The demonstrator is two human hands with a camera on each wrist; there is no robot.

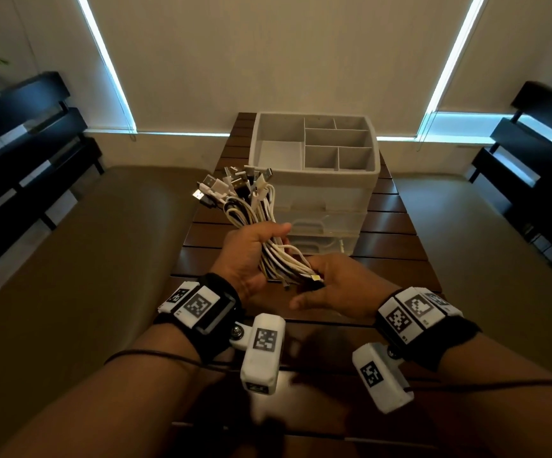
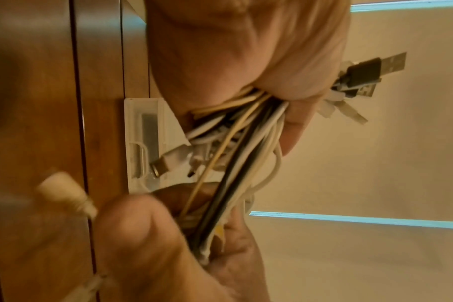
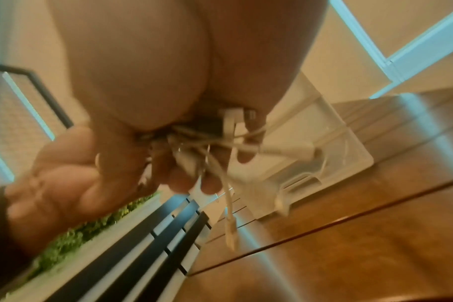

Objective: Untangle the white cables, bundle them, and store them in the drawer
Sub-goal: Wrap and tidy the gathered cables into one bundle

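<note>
Cables (image 1: 261, 206), one thick bundle, too many to count, were held above the table (image 1: 396, 233). Left hand (image 1: 251, 256) clenched its middle; right hand (image 1: 337, 285) pinched the near end. One drawer unit (image 1: 320, 193) stood behind, three drawers closed.

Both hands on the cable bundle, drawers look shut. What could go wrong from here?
1. No tie shows on the bundle; the left hand and right hand alone keep it together, so freeing one to open a drawer may let it spring apart.
2. Loose plug ends dangle below the right hand and could snag on the table or a drawer edge.
3. The fanned plugs may be too bulky for the drawer.
</note>
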